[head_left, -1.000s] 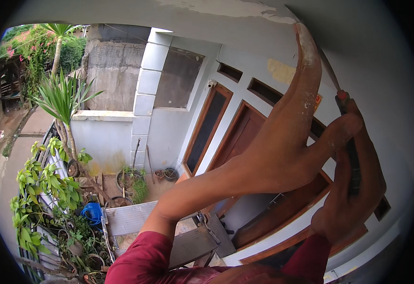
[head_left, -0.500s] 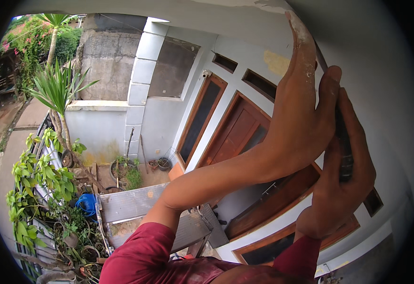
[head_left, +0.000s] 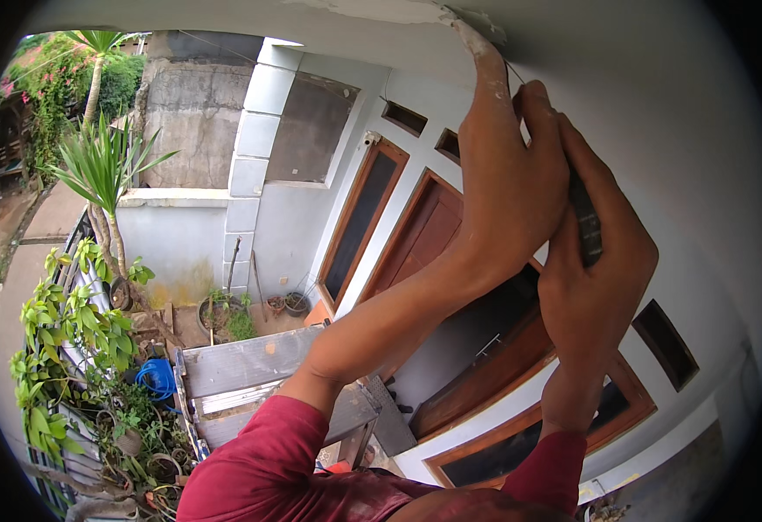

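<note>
The grey-white ceiling (head_left: pixel 651 113) spreads above the fingers and away to their right. Below the fingers and to their left runs the white house wall (head_left: pixel 417 155), and in it a brown wooden door (head_left: pixel 430 228) stands partly behind the left forearm. Lower still on the left, well apart from the fingers, lie grey platform planks (head_left: pixel 241 361), with a spiky-leaved plant (head_left: pixel 102 170) farther left. The left hand (head_left: pixel 516 187) is raised, its fingers straight and close together, the thumb apart; a flaking paint patch (head_left: pixel 389 10) lies just left of the fingertips. I cannot tell whether they press on the surface. Just beside and lower right, the right hand (head_left: pixel 611 244) has its fingers wrapped around a dark-handled hand tool (head_left: pixel 588 226). Its thin blade shows beyond the left thumb; the blade's tip is hidden.
</note>
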Action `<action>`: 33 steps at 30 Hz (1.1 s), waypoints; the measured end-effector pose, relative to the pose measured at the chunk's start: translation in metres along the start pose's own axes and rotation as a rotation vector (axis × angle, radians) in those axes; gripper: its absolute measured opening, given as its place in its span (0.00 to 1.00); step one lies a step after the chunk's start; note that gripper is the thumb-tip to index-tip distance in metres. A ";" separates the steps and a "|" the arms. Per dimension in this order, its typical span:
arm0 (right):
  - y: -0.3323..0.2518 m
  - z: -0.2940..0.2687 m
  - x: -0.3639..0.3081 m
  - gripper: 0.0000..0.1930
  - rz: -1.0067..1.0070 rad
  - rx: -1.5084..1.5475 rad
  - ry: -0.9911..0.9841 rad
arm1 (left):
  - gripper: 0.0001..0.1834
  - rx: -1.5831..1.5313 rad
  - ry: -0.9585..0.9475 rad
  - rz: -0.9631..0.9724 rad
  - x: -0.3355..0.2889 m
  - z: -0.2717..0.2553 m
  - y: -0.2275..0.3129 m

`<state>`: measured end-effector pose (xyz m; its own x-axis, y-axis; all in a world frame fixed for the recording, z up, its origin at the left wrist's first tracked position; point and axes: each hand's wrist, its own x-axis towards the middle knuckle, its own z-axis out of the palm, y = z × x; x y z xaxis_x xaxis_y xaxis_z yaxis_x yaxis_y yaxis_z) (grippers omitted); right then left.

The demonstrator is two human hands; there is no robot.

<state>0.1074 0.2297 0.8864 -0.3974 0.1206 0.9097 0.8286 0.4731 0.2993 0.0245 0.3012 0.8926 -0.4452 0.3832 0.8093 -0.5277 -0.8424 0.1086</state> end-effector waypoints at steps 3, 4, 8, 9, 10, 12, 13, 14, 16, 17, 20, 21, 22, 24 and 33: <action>-0.009 -0.009 -0.010 0.24 0.077 -0.005 0.087 | 0.08 0.002 0.095 0.187 -0.003 0.016 -0.014; -0.007 -0.002 -0.005 0.24 0.060 0.003 0.063 | 0.07 0.020 0.128 0.217 -0.002 0.021 -0.021; 0.000 0.027 0.015 0.24 -0.037 -0.031 -0.005 | 0.10 0.149 0.030 -0.066 0.025 -0.019 -0.002; 0.000 0.030 0.011 0.24 -0.030 -0.021 0.003 | 0.14 0.159 0.028 0.000 0.021 -0.020 -0.008; -0.006 0.034 0.012 0.24 -0.037 0.006 0.015 | 0.20 0.190 0.031 0.085 0.021 -0.027 -0.008; -0.003 0.024 -0.003 0.23 0.036 0.053 0.061 | 0.20 0.147 0.055 0.261 0.019 -0.020 -0.026; 0.000 0.030 -0.001 0.22 -0.006 0.077 0.106 | 0.19 0.196 0.074 0.268 0.021 -0.020 -0.027; 0.008 0.040 0.006 0.23 -0.046 0.074 0.093 | 0.18 0.205 0.072 0.192 0.023 -0.020 -0.028; 0.021 0.066 0.028 0.23 -0.127 0.107 0.070 | 0.14 0.239 0.055 0.012 0.041 -0.037 -0.023; 0.018 0.064 0.029 0.23 -0.096 0.052 0.031 | 0.15 0.225 0.050 -0.015 0.044 -0.042 -0.023; 0.018 0.057 0.017 0.23 -0.050 -0.022 -0.010 | 0.19 0.219 -0.001 -0.008 0.034 -0.040 -0.023; 0.017 0.057 0.009 0.23 -0.041 -0.018 -0.012 | 0.20 0.236 -0.019 0.011 0.026 -0.041 -0.024; 0.016 0.043 0.001 0.22 -0.035 -0.043 0.002 | 0.21 0.140 -0.041 0.027 0.017 -0.034 -0.023; 0.007 0.017 -0.008 0.21 0.025 -0.127 -0.007 | 0.20 -0.021 -0.052 0.057 0.003 -0.013 -0.027; 0.026 0.047 0.018 0.21 -0.065 -0.167 -0.056 | 0.17 0.022 -0.058 -0.115 0.040 -0.029 -0.044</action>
<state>0.1030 0.2855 0.8974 -0.4692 0.1449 0.8711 0.8529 0.3303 0.4044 0.0088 0.3645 0.9041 -0.3397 0.4560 0.8226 -0.5568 -0.8024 0.2148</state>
